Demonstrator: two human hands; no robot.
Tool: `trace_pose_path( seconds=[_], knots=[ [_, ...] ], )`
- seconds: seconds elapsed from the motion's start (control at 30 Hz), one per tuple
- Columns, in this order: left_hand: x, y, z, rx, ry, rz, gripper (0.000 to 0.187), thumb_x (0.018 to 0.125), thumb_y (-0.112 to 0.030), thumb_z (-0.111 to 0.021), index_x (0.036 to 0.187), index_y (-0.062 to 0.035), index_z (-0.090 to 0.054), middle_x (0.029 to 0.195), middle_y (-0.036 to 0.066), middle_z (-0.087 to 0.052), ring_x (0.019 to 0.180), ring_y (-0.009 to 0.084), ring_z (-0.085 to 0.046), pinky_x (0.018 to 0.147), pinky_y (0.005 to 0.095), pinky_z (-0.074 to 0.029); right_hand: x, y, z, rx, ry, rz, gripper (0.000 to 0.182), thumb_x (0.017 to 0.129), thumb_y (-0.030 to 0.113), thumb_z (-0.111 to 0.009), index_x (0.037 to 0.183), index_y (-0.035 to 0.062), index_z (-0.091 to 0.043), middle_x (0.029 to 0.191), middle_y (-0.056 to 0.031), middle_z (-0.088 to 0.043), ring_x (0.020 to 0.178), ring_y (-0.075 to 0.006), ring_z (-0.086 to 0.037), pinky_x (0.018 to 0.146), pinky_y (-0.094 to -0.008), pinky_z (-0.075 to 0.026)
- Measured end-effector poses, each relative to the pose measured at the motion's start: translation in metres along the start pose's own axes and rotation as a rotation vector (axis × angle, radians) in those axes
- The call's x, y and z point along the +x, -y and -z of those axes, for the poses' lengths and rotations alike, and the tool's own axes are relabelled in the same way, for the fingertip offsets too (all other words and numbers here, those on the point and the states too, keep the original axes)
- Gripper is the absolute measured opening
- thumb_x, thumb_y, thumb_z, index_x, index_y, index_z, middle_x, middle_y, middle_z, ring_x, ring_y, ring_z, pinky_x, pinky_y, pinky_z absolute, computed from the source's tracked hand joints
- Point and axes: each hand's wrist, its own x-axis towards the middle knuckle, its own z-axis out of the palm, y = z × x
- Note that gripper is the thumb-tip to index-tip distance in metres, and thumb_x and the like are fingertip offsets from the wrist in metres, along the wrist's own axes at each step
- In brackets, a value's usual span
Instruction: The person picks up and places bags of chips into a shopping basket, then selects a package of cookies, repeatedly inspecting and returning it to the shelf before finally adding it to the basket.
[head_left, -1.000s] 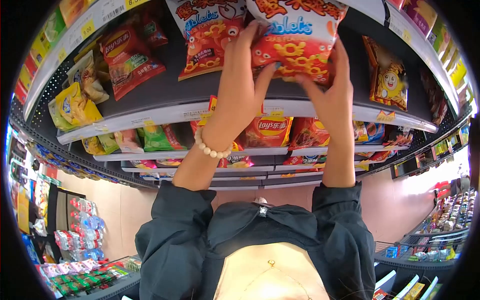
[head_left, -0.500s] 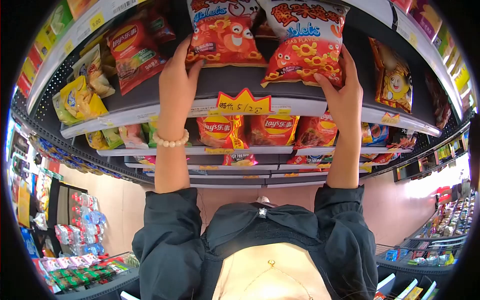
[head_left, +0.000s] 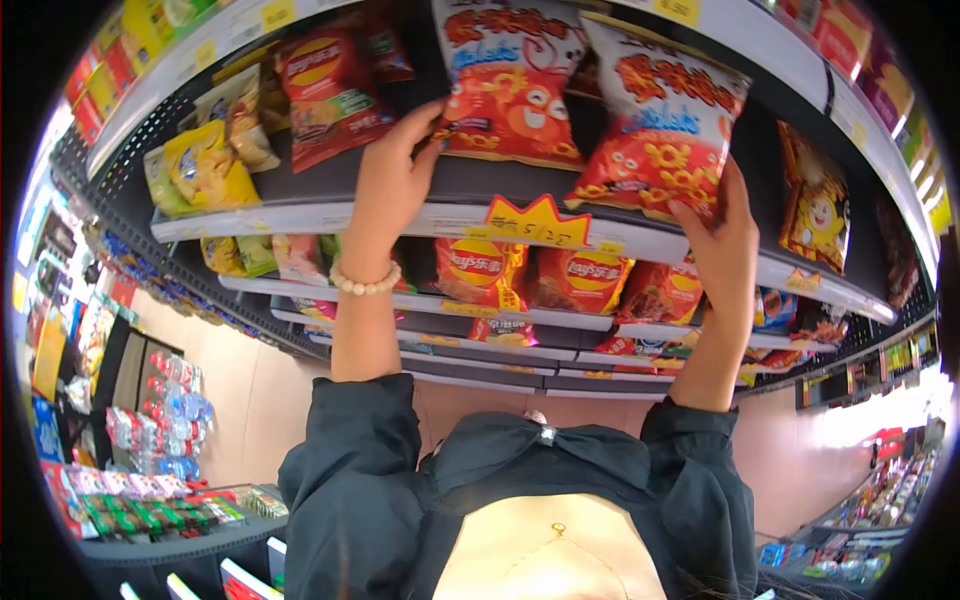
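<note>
Two red-and-white bags of crab-flavour snacks stand side by side on the shelf. My left hand [head_left: 397, 165] has its thumb and fingers closed on the lower left edge of the left snack bag [head_left: 515, 95]. At the lower right corner of the right snack bag [head_left: 655, 130], which leans to the right, my right hand [head_left: 717, 220] grips with the thumb in front and the fingers along the side. Parts of the fingers on both hands are hidden by the bags. Left of my left hand sits a red Lay's bag [head_left: 330, 95].
Below the bags, a yellow-and-red price sign [head_left: 537, 222] sticks up from the shelf edge [head_left: 440, 218]. Lower shelves carry more Lay's bags [head_left: 585, 278]. A yellow chip bag [head_left: 210, 165] lies at left, a brown snack bag [head_left: 815, 200] at right.
The view has tilted and shifted, so shelf, bags and hands appear lower and further right. Both hands keep their places on the two snack bags.
</note>
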Motion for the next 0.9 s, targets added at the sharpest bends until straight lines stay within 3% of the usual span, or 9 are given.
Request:
trace_pose_path(
  seconds=[0.13, 0.17, 0.3, 0.4, 0.57, 0.67, 0.8, 0.83, 0.9],
  knots=[
    [-0.005, -0.006, 0.003, 0.009, -0.007, -0.071, 0.042, 0.081, -0.001, -0.062, 0.122, -0.0036, -0.053, 0.111, 0.016, -0.063, 0.102, 0.0304, -0.062, 0.083, 0.0321, -0.048, -0.006, 0.007, 0.002, -0.09, 0.027, -0.034, 0.068, 0.076, 0.007, -0.07, 0.135, 0.003, -0.037, 0.119, -0.0192, -0.057, 0.104, -0.0223, -0.061, 0.085, -0.0318, -0.048],
    [-0.007, -0.011, 0.005, -0.028, 0.033, -0.008, 0.046, 0.081, -0.003, -0.062, 0.126, -0.0053, -0.051, 0.117, 0.016, -0.059, 0.109, 0.032, -0.057, 0.088, 0.0344, -0.046, -0.006, 0.002, 0.0, -0.059, 0.03, -0.041, 0.07, 0.076, 0.007, -0.071, 0.136, 0.0038, -0.035, 0.12, -0.019, -0.057, 0.104, -0.0233, -0.06, 0.085, -0.0322, -0.048],
    [-0.016, -0.021, 0.004, 0.067, -0.068, -0.203, 0.052, 0.08, -0.003, -0.061, 0.13, -0.0068, -0.047, 0.13, 0.015, -0.049, 0.119, 0.0323, -0.046, 0.099, 0.0377, -0.037, -0.01, 0.006, -0.001, -0.061, 0.021, -0.062, 0.071, 0.076, 0.006, -0.07, 0.138, 0.004, -0.034, 0.122, -0.0185, -0.055, 0.11, -0.0248, -0.057, 0.089, -0.0336, -0.047],
    [-0.029, -0.018, 0.005, 0.153, -0.161, -0.311, 0.052, 0.08, -0.002, -0.062, 0.129, -0.0045, -0.047, 0.128, 0.015, -0.051, 0.119, 0.032, -0.047, 0.099, 0.0381, -0.037, -0.017, 0.008, -0.004, -0.085, -0.076, 0.056, 0.072, 0.076, 0.006, -0.07, 0.138, 0.0033, -0.034, 0.128, -0.0181, -0.051, 0.116, -0.025, -0.051, 0.095, -0.0347, -0.042],
    [-0.073, -0.027, 0.009, 0.155, -0.253, -0.28, 0.032, 0.075, 0.006, -0.059, 0.106, -0.0003, -0.061, 0.115, 0.014, -0.059, 0.111, 0.0338, -0.054, 0.095, 0.0404, -0.041, -0.047, 0.005, -0.016, 0.046, -0.36, 0.155, 0.053, 0.084, 0.005, -0.061, 0.132, -0.0003, -0.039, 0.14, -0.0169, -0.037, 0.125, -0.0309, -0.042, 0.099, -0.0422, -0.037],
    [-0.102, -0.017, 0.004, 0.049, -0.249, -0.257, 0.029, 0.074, 0.006, -0.061, 0.102, -0.0009, -0.062, 0.112, 0.013, -0.06, 0.108, 0.0337, -0.054, 0.091, 0.04, -0.043, -0.072, 0.003, -0.031, 0.092, -0.44, 0.191, 0.046, 0.086, 0.004, -0.058, 0.129, 0.0, -0.041, 0.138, -0.0182, -0.039, 0.125, -0.0307, -0.041, 0.098, -0.0409, -0.038],
    [-0.126, -0.002, 0.004, 0.058, -0.218, -0.181, 0.012, 0.071, 0.006, -0.064, 0.081, -0.0011, -0.063, 0.11, 0.011, -0.062, 0.106, 0.0327, -0.055, 0.088, 0.04, -0.045, -0.1, 0.0, -0.051, 0.132, -0.389, 0.133, 0.036, 0.088, 0.005, -0.056, 0.123, -0.0004, -0.047, 0.132, -0.0177, -0.043, 0.124, -0.0277, -0.041, 0.095, -0.0381, -0.041],
    [-0.129, -0.001, 0.007, 0.051, -0.217, -0.158, 0.007, 0.071, 0.004, -0.064, 0.075, -0.0013, -0.061, 0.111, 0.012, -0.062, 0.108, 0.0331, -0.054, 0.09, 0.0408, -0.043, -0.105, 0.004, -0.058, 0.163, -0.407, 0.09, 0.026, 0.089, 0.006, -0.056, 0.113, -0.0015, -0.052, 0.13, -0.0177, -0.044, 0.12, -0.0279, -0.045, 0.094, -0.038, -0.042],
    [-0.128, 0.003, 0.02, 0.117, -0.239, -0.186, 0.005, 0.071, 0.002, -0.064, 0.073, -0.0013, -0.061, 0.112, 0.013, -0.061, 0.109, 0.0335, -0.053, 0.093, 0.0416, -0.041, -0.108, 0.006, -0.065, 0.178, -0.369, 0.116, 0.02, 0.088, 0.006, -0.057, 0.106, -0.0019, -0.054, 0.129, -0.0189, -0.044, 0.118, -0.0287, -0.047, 0.094, -0.038, -0.042]
  ],
)
